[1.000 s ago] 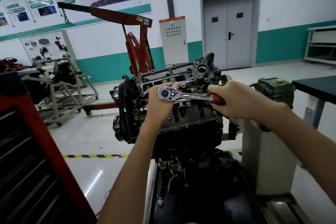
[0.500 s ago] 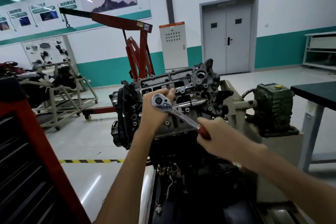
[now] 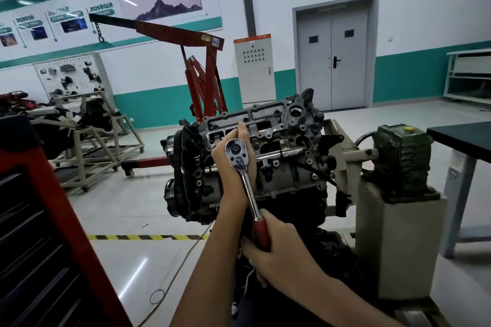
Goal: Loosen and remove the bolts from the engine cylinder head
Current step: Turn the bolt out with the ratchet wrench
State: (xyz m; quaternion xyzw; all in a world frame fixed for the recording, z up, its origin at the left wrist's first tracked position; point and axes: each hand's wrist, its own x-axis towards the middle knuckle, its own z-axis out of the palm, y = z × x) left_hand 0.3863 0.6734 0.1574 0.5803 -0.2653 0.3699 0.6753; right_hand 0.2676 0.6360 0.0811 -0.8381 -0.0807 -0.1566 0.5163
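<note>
Both hands on the ratchet (image 3: 249, 194). L hand (image 3: 220, 164) is up at the cyl head (image 3: 279, 127), fingers curled round behind the chrome drive end, thumb pointing up, holding that end against the casting. R hand (image 3: 281, 255) is lower and nearer the camera, fist closed tight round the red handle (image 3: 261, 233), no gap showing. The shank runs steeply down and to the R from drive end to grip. The bolt under the drive end: can't tell, it's hidden behind ratchet & L hand. The cyl head sits centre frame on the engine, its top face turned toward the camera. The engine hangs off a beige stand (image 3: 398, 247) w/ a green gearbox (image 3: 401, 159) on top. Behind are a red engine hoist (image 3: 196, 87) and a grey double door (image 3: 332, 56). A red tool cabinet (image 3: 61, 210) is at the L edge, a dark table (image 3: 462, 138) at the R edge, and yellow-black floor tape (image 3: 138, 237) runs across the floor beside the L forearm.
</note>
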